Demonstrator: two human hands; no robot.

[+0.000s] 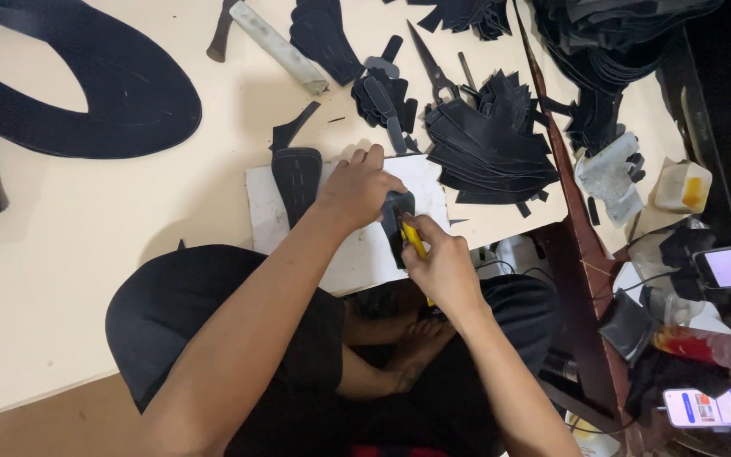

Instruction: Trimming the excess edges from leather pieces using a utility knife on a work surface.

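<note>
My left hand (357, 188) presses down on a small dark leather piece (398, 206), fingers curled over its upper end so that the grip is closed on it and pins it to the white cutting board (349, 250). The piece lies just under and to the right of my left knuckles, its lower end running toward my right hand (442, 269). That hand is closed around a yellow-handled knife (414, 239), the handle showing between thumb and fingers, its tip meeting the leather piece right beside my left fingertips; the blade itself is too small to make out. Both hands sit nearly touching over the board's right half. A second dark cut piece (296, 182) lies on the board's left edge, apart from my left wrist. On the bench (86, 228) beyond, scissors (435, 72) rest beside a heap of black cut pieces (492, 144).
</note>
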